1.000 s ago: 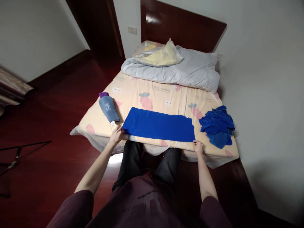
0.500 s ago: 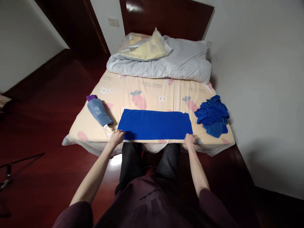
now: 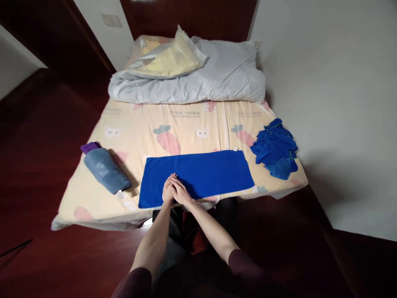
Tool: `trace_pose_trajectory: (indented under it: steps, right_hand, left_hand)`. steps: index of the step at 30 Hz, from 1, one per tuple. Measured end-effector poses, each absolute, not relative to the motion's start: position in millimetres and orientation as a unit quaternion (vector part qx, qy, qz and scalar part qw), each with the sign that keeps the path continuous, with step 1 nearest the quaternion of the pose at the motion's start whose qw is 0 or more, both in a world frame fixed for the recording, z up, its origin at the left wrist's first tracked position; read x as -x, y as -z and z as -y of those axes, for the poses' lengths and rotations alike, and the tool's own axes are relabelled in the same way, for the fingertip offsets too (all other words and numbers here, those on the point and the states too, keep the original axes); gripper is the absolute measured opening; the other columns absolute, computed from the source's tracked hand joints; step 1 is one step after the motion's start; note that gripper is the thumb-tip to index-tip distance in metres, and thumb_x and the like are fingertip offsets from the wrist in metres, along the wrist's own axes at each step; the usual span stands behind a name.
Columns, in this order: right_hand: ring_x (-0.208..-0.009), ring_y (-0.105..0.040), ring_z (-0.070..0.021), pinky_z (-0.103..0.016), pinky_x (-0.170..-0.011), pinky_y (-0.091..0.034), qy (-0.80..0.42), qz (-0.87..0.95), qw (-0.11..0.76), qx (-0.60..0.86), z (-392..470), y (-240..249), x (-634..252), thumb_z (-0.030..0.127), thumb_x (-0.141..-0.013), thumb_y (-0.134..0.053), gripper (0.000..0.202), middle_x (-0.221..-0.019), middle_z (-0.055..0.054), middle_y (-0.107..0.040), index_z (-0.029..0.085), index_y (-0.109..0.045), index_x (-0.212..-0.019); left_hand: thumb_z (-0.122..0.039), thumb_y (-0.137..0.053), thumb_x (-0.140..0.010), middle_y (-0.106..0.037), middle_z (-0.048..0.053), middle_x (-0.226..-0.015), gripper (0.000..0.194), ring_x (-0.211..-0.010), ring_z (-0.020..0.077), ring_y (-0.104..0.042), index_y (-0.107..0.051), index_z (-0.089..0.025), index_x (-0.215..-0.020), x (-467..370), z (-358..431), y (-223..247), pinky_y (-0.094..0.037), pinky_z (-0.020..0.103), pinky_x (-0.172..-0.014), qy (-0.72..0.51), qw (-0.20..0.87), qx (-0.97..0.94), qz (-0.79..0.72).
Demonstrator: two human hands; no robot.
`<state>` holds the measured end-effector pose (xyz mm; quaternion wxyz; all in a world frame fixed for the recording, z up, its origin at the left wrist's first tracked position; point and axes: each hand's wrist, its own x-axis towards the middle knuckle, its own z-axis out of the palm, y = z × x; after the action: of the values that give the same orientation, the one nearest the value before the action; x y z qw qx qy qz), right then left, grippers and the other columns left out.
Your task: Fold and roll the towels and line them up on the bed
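Note:
A blue towel (image 3: 214,171) lies flat in a long rectangle along the near edge of the bed, with a small white tag on its far side. My left hand (image 3: 168,192) and my right hand (image 3: 182,193) are together on the left half of this towel, side by side and partly overlapping. Their fingers are stretched forward, and nothing shows in either hand. Part of the left hand's fingers is covered by the right. Left of the towel rests a rolled grey-blue towel (image 3: 107,171) with white lettering and a purple end (image 3: 89,147).
Crumpled blue cloths (image 3: 274,147) with green edging lie in a pile at the bed's right side. A grey quilt (image 3: 229,78) and a yellow pillow (image 3: 173,62) sit at the head of the bed (image 3: 139,124). A wall (image 3: 341,124) stands on the right.
Both hands have left the towel's near corners and come together on its left half. The view has shifted, so the bed appears turned and the towel slants.

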<state>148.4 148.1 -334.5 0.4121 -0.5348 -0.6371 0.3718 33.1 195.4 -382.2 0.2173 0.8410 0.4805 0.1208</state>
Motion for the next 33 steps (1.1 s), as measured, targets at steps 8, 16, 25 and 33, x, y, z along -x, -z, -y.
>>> trace_pose_trajectory:
  steps: [8,16,25,33]
  right_hand:
    - [-0.151,-0.039,-0.0159,-0.038,-0.127,-0.032,-0.398,0.618,0.404,0.546,-147.6,355.6,-170.4,0.026,-0.103,-0.044,0.053,-0.163,-0.002,-0.042,0.023,-0.046,-0.155]
    - [-0.142,-0.052,-0.0188,-0.036,-0.124,-0.038,-0.316,0.581,0.427,0.617,-127.9,352.3,-272.6,0.026,-0.103,-0.040,0.047,-0.156,-0.005,-0.052,0.020,-0.058,-0.146]
    - [-0.143,-0.051,-0.0213,-0.040,-0.125,-0.036,-0.201,0.501,0.388,0.747,-79.2,337.7,-445.0,0.022,-0.099,-0.041,0.049,-0.153,-0.011,-0.055,0.014,-0.059,-0.143]
    - [-0.145,-0.049,-0.0204,-0.039,-0.124,-0.038,-0.068,0.528,0.335,0.778,-63.4,368.9,-509.3,0.023,-0.101,-0.032,0.051,-0.155,-0.014,-0.052,0.009,-0.060,-0.141]
  left_hand:
    - [-0.020,-0.037,-0.094,-0.048,0.012,-0.158,0.060,-0.153,0.0252,-0.035,-0.048,-0.017,-0.153,-35.1,-193.7,393.2,-0.032,0.052,-0.126,-0.203,0.203,-0.799,-0.529]
    - [-0.013,-0.038,-0.089,-0.053,0.010,-0.154,0.061,-0.151,0.0235,-0.039,-0.053,-0.018,-0.148,-42.4,-190.0,385.6,-0.035,0.051,-0.124,-0.226,0.193,-0.776,-0.556]
    - [-0.014,-0.040,-0.087,-0.055,0.011,-0.153,0.061,-0.150,0.0246,-0.041,-0.054,-0.017,-0.147,-42.8,-189.5,381.9,-0.035,0.052,-0.124,-0.232,0.194,-0.776,-0.554]
    - [-0.016,-0.042,-0.086,-0.051,0.013,-0.156,0.064,-0.152,0.0272,-0.037,-0.051,-0.015,-0.150,-41.3,-190.6,389.4,-0.032,0.054,-0.125,-0.225,0.204,-0.774,-0.556]
